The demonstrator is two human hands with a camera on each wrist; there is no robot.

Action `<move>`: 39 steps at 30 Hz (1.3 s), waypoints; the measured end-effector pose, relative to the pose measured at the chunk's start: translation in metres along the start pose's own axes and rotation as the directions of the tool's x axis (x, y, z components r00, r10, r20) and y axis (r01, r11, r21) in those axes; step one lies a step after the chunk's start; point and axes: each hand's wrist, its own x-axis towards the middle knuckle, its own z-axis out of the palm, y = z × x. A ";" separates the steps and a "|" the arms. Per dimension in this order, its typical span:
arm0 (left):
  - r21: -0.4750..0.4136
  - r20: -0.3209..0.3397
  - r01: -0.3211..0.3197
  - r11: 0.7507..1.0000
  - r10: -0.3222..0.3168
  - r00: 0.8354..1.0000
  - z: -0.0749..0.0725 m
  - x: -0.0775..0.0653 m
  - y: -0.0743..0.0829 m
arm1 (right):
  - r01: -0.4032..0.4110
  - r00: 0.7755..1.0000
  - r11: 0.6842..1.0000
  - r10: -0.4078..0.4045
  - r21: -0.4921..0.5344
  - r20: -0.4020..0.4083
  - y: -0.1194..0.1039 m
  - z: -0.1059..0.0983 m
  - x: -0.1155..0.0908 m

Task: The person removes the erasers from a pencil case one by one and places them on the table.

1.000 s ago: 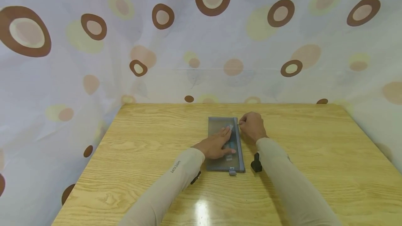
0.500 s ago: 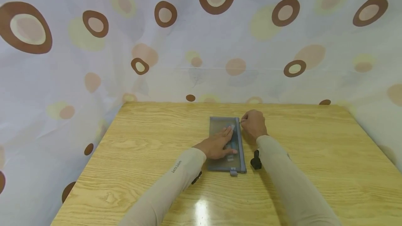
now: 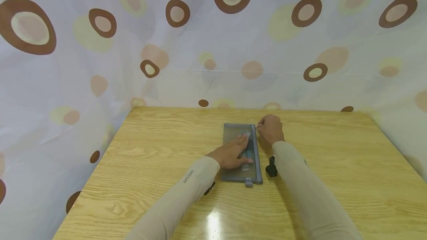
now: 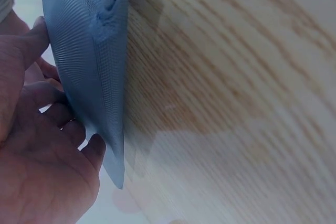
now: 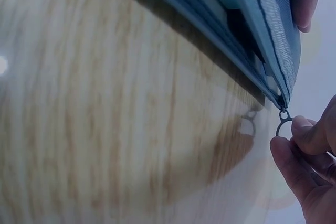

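Pouch [image 3: 249, 150], L hand [image 3: 231, 155] atop, R hand [image 3: 271, 129] pinching zip-ring [image 5: 279, 127]

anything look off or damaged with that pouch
Nothing stands out. The pouch lies under the left hand; its zipper gapes open, but the right hand pinches the pull ring, and no tear or spill shows.

The pouch [image 3: 235, 133] is showing blue-grey, the tabletop [image 3: 160, 158] yellow wood grain, the sleeves [image 3: 305, 184] beige, the far backdrop [image 3: 220, 40] brown-ringed spots.
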 end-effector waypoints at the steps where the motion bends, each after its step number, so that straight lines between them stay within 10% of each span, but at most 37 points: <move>1: 0.000 0.000 0.001 1.000 -0.001 1.000 0.000 0.000 0.000 | -0.004 1.000 1.000 0.004 0.000 0.001 0.000 0.000 0.000; 39: 0.022 0.008 0.034 0.999 -0.034 0.999 0.002 0.001 0.000 | 0.002 0.999 1.000 -0.003 -0.011 -0.050 -0.003 0.003 0.013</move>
